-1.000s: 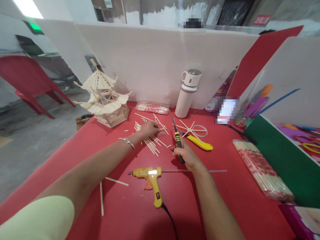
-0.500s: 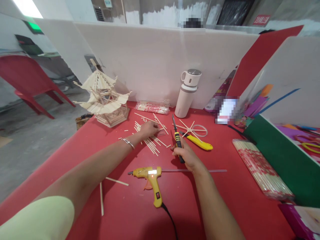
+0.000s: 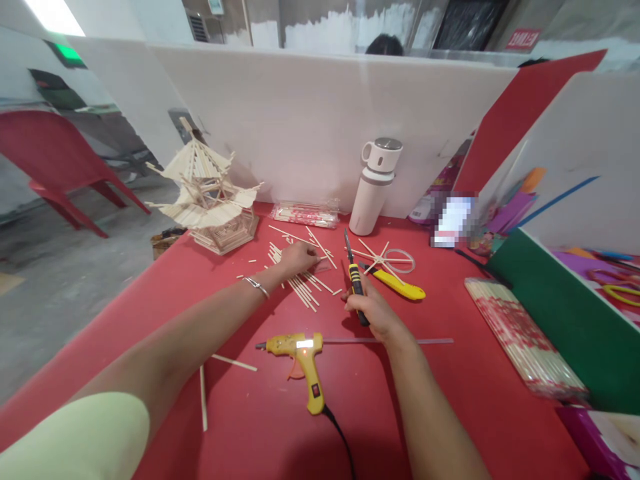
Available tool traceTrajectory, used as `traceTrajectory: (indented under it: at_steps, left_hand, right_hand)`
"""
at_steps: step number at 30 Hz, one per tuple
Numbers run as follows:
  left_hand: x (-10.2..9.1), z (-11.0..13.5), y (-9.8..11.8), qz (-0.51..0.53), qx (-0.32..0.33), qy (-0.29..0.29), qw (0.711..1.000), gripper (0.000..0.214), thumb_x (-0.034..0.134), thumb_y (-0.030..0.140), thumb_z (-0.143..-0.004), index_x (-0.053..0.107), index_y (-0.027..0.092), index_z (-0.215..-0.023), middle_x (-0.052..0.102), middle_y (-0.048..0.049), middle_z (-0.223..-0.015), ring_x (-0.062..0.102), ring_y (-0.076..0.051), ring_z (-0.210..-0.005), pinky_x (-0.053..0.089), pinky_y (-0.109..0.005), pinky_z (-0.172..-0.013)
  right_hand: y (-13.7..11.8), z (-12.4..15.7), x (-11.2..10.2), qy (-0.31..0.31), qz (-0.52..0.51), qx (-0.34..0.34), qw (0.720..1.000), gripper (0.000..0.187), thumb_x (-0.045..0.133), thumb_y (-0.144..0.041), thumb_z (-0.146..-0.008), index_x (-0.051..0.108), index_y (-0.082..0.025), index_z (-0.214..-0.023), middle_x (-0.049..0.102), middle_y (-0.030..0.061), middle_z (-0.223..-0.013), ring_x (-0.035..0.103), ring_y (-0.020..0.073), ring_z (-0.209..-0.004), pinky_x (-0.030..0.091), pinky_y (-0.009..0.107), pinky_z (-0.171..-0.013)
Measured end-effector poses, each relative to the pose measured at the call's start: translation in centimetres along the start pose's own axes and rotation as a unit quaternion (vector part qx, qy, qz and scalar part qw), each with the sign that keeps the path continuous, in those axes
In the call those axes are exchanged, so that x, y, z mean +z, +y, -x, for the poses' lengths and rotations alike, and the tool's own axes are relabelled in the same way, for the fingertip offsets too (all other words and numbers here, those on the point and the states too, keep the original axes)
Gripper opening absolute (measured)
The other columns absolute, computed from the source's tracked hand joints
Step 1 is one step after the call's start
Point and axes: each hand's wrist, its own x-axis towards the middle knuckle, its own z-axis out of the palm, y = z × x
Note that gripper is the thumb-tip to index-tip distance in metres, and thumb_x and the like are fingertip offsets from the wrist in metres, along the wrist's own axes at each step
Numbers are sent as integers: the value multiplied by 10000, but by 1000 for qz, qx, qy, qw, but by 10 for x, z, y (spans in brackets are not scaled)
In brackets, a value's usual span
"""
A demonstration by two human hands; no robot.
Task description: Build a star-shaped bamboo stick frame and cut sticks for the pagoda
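Note:
My left hand (image 3: 297, 259) is over the loose wooden sticks (image 3: 306, 293), its fingers pinched on a short wooden stick (image 3: 323, 258) that pokes out to the right. A pair of pliers (image 3: 357, 283) with black-and-yellow handles is gripped in my right hand (image 3: 376, 310), the metal jaws pointing up and away from me. Just right of the pliers lie a star of joined sticks (image 3: 383, 260), a clear ring (image 3: 411, 259) and a yellow utility knife (image 3: 400, 285). Nearer me, a yellow glue gun (image 3: 295, 345) rests on its side with a long glue stick (image 3: 435, 341) in its back.
A stick-built pagoda model (image 3: 205, 200) stands at the back left. Behind the sticks lie a packet of sticks (image 3: 305, 215) and a white flask (image 3: 371, 193). On the right are a larger stick packet (image 3: 525, 337) and a green board (image 3: 565, 320). A power cord (image 3: 343, 440) trails toward me.

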Motion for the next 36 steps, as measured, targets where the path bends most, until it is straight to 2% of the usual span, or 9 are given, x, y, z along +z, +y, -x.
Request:
traceTrajectory:
  at_steps: [7,12,18,29,36]
  left_hand:
    - [1,1,0,-1,-1,4,1000,150,675,334,-783,746,212,-733,740,-9,-738,655,-168,-694,433,-249,-625]
    - [-1,3,2,0,1,9,1000,154,673,339,-780,745,211,-734,735,-14,-736,656,-172,-698,448,-257,-650]
    - [-1,3,3,3,1,6,1000,145,673,326,-776,738,207,-725,728,-12,-724,648,-170,-684,442,-257,-646]
    - [-2,3,2,-3,0,1,1000,152,661,330,-790,740,215,-730,729,0,-712,655,-165,-689,425,-246,-618]
    - [-2,3,3,-4,-5,-3,1000,145,658,324,-786,742,219,-734,728,-1,-710,650,-162,-679,430,-247,-627]
  right_hand:
    - [-1,0,0,0,1,-8,1000,412,630,-191,-585,580,-271,-987,500,-46,-797,527,174,-813,433,266,-698]
    - [0,-1,0,2,0,-2,1000,511,629,-199,-579,573,-281,-1081,515,-45,-818,533,177,-820,433,270,-693]
    - [1,-1,0,-1,5,-3,1000,465,621,-200,-582,560,-280,-1037,508,-51,-806,523,172,-812,423,271,-689]
    - [1,-2,1,3,1,2,1000,548,630,-197,-567,564,-294,-1102,526,-48,-806,530,174,-800,421,264,-660]
    - [1,-2,0,4,4,1,1000,476,632,-204,-575,566,-284,-1039,530,-44,-814,525,177,-809,429,272,-674]
